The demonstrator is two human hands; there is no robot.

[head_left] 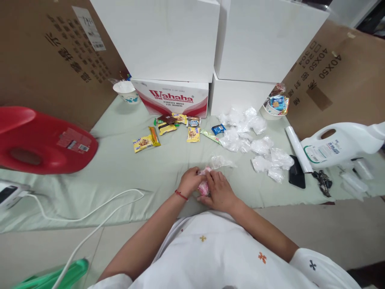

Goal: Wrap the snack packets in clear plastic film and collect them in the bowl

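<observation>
A pale green surface (120,172) runs back to a Wahaha box (177,105), a red jug (51,138) off left, crumpled clear bags (231,139) over right. Near the front edge, left hand (189,181) and right hand (221,192) grip a small pink packet (203,188) between them, apparently in clear film, though fingers hide much.

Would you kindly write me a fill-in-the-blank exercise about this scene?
The packet between the left hand and right hand is mostly ____.
The bracelet is coloured ____.
The red-and-white box shows the brand ____.
The white bottle is on the picture's ____ side.

Missing words: pink; red; Wahaha; right.
</observation>
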